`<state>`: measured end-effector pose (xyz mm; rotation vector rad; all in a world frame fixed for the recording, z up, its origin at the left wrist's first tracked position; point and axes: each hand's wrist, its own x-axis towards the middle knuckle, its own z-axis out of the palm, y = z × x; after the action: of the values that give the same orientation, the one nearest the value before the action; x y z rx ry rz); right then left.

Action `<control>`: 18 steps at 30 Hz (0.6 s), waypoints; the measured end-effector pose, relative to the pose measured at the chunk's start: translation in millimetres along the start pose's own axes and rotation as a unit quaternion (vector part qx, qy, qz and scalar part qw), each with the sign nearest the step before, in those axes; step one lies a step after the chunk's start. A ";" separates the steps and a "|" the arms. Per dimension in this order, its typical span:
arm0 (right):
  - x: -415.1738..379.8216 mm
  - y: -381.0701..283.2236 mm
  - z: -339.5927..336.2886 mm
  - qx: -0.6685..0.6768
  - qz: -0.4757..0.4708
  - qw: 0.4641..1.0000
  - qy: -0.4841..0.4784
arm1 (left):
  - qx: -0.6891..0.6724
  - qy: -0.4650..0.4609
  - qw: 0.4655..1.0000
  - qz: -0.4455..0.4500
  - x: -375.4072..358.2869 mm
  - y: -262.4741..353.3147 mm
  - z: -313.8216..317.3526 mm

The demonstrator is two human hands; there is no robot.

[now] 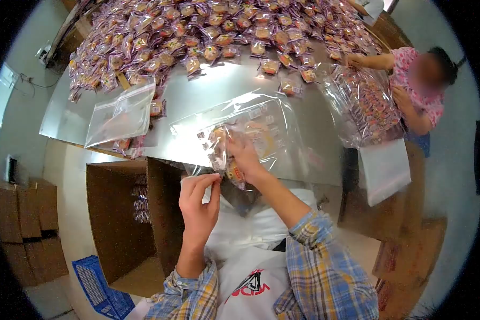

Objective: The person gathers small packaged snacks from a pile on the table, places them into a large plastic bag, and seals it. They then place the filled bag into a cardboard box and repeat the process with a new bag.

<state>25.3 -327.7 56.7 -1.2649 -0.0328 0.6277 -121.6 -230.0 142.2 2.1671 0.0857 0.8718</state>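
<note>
A large clear plastic bag point(289, 130) with printing lies at the near edge of the metal table point(182, 93). My left hand point(198, 201) pinches the bag's near edge between thumb and fingers. Reaching over the bag, my right hand point(244, 156) is closed around a few small wrapped snack packets point(217, 150). One orange-coloured packet point(235, 174) shows just below its fingers. Whether these packets are fully inside the bag is hard to make out through the shiny plastic.
Snack packets point(213, 29) are heaped across the table's far side. Clear bags point(121, 118) lie at left. An open cardboard box point(120, 213) and blue crate point(93, 282) stand below. At right, a person point(417, 88) handles a filled bag point(369, 104).
</note>
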 end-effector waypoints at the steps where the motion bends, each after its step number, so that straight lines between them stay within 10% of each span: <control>1: 0.7 -0.9 -3.6 -0.113 -0.054 0.991 0.038 | -0.002 -0.001 1.000 -0.004 -1.5 0.8 0.4; 9: 6.4 -38.2 -37.1 -0.532 -0.320 0.772 0.137 | -0.029 -0.008 1.000 -0.004 -12.4 1.8 8.2; 14: 34.3 -46.8 -63.1 -0.573 -0.224 0.776 0.139 | -0.035 0.006 0.999 0.004 -7.5 -0.2 7.8; 18: 35.9 -37.4 -53.6 -0.749 -0.290 0.558 0.208 | -0.031 0.008 0.999 -0.009 -9.3 -1.1 6.2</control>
<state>90.2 -364.2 61.6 -2.8474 -0.7042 -0.5744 -124.7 -236.2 133.4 2.0993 0.0841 0.8697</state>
